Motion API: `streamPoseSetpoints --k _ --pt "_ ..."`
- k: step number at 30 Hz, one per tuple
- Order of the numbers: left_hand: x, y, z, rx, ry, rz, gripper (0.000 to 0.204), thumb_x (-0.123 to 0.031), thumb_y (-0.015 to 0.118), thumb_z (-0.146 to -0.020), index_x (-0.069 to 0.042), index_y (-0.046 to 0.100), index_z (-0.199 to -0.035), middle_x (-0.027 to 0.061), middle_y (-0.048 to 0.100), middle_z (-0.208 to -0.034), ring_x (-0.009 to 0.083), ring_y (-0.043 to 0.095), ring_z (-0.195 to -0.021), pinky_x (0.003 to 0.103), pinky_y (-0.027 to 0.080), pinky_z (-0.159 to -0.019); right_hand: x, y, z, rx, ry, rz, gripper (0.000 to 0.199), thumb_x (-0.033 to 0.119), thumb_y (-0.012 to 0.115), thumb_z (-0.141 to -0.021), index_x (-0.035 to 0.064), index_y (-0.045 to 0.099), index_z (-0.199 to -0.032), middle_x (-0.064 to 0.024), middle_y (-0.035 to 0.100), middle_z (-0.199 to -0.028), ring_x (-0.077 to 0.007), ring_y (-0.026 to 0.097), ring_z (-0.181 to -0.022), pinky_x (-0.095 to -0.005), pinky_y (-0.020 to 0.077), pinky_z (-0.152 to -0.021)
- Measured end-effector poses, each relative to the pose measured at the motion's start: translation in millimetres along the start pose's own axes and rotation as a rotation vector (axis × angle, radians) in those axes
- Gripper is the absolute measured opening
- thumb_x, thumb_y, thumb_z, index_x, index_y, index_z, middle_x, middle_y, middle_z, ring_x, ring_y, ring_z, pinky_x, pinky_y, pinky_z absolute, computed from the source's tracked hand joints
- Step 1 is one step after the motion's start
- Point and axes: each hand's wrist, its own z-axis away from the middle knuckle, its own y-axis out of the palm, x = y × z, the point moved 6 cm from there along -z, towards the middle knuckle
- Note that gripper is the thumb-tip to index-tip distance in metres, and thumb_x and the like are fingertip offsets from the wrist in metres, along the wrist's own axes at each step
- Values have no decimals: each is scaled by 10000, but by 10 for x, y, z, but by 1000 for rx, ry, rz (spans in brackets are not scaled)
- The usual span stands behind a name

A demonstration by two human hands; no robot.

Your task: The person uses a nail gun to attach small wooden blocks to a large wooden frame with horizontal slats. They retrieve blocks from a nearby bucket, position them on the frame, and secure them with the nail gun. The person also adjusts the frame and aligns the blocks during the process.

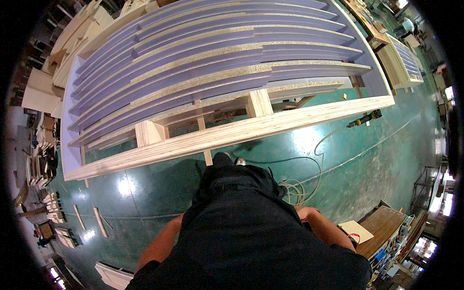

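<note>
Head view: the big wooden frame (232, 133) sat straight ahead, pale plywood rails with purple-faced chipboard panels (208, 53) stacked on edge inside, raw speckled edges showing up top. Both hands were tucked behind the person's dark clothes, only the forearms (159, 241) poked out, so I couldn't tell if they were spread or gripping anything. Frame's far end got cut off at the top. Green floor (367, 159) was roomy on the right, apart from a hose (299, 186) and a power tool (365, 117).
</note>
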Motion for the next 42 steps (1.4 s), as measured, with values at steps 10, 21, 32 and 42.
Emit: streamPoseSetpoints --k 10,21,32,42 --pt "90 104 -72 19 -32 43 229 -224 674 -975 -21 672 -1081 45 673 -993 172 592 -889 364 490 -764 -159 160 -56 22 73 -24 392 168 669 -896 39 661 -1266 -137 683 -1262 -327 630 -1147 -451 495 -1019" --pt "41 167 -324 -1 -5 38 255 -243 672 -982 -25 666 -1113 43 665 -998 177 584 -885 363 480 -752 -326 184 179 -16 155 -40 421 213 665 -920 36 640 -1301 -130 666 -1282 -317 612 -1170 -443 486 -1015" --pt "296 264 1 63 -49 97 281 -263 671 -989 -29 660 -1144 42 656 -1003 183 575 -880 362 471 -740 -350 35 346 -65 231 -22 454 258 660 -943 32 620 -1335 -124 649 -1302 -308 594 -1192 -435 477 -1010" --pt "294 147 106 61 -72 157 306 -280 670 -995 -32 654 -1173 40 649 -1008 188 568 -875 361 462 -728 -597 13 170 -214 366 -9 487 298 656 -965 28 602 -1367 -117 634 -1321 -299 577 -1212 -428 468 -1006"
